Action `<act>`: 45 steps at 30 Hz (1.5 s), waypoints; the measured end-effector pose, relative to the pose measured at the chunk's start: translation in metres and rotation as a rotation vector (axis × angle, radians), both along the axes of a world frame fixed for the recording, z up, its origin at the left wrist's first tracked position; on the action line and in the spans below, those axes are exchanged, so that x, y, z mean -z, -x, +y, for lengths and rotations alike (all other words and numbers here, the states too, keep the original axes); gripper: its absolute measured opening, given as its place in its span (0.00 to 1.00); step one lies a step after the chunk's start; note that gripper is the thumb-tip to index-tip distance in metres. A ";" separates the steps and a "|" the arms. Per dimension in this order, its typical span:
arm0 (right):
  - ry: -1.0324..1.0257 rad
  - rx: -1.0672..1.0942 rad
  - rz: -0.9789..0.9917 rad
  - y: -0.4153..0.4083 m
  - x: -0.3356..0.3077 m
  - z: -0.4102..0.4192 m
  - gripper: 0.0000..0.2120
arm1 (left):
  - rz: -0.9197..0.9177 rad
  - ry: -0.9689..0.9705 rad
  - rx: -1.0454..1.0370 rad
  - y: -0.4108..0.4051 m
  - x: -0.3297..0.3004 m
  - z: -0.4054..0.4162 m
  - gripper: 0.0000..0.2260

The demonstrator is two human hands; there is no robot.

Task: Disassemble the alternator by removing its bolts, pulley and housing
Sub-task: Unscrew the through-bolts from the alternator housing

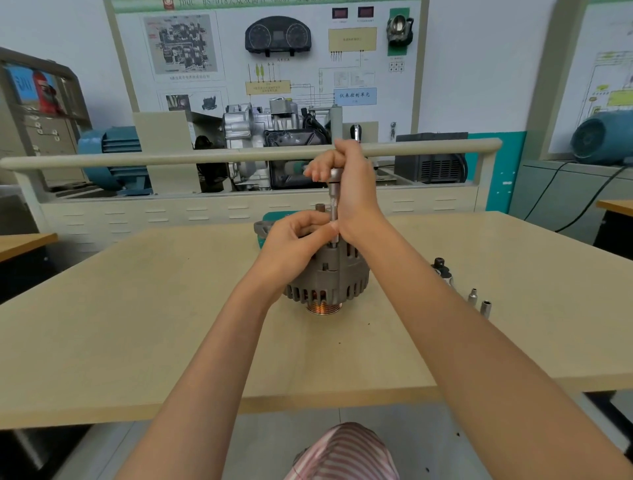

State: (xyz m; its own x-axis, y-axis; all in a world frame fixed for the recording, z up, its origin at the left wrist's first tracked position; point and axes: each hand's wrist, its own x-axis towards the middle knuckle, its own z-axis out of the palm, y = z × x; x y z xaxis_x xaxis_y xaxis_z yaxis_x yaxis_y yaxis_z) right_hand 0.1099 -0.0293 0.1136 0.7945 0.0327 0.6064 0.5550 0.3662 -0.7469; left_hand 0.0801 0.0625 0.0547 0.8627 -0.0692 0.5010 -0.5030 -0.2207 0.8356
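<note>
Loosening a bolt on the alternator (pixel 327 277), which stands pulley-down at mid table

Your right hand (pixel 346 171) grips the driver (pixel 333 205) top; left hand (pixel 298 236) pinches its shaft low, so keep it upright and seated

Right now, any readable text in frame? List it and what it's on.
"仪表控制单元" on the blue label of the wall training board.
Board header strip: cut off and blurred, unreadable.
Yellow boxes, diagram captions, red digital displays: too small or blurred.
Blue poster far left: blurred, unreadable.
Alternator, ratchet tool, sockets: no legible markings.
</note>
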 end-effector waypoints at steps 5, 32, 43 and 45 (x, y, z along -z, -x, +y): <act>0.310 0.722 -0.353 0.009 0.023 0.006 0.16 | -0.050 -0.012 -0.005 -0.001 0.001 0.000 0.09; 0.562 1.106 -0.404 0.014 0.025 0.017 0.10 | -0.059 0.010 -0.032 -0.002 0.005 0.003 0.15; 0.035 -0.147 -0.024 0.002 -0.001 -0.006 0.27 | -0.038 -0.012 0.054 0.000 0.001 0.005 0.06; 0.012 -0.138 -0.007 0.003 -0.002 -0.004 0.28 | -0.035 0.003 0.021 -0.001 0.002 0.004 0.04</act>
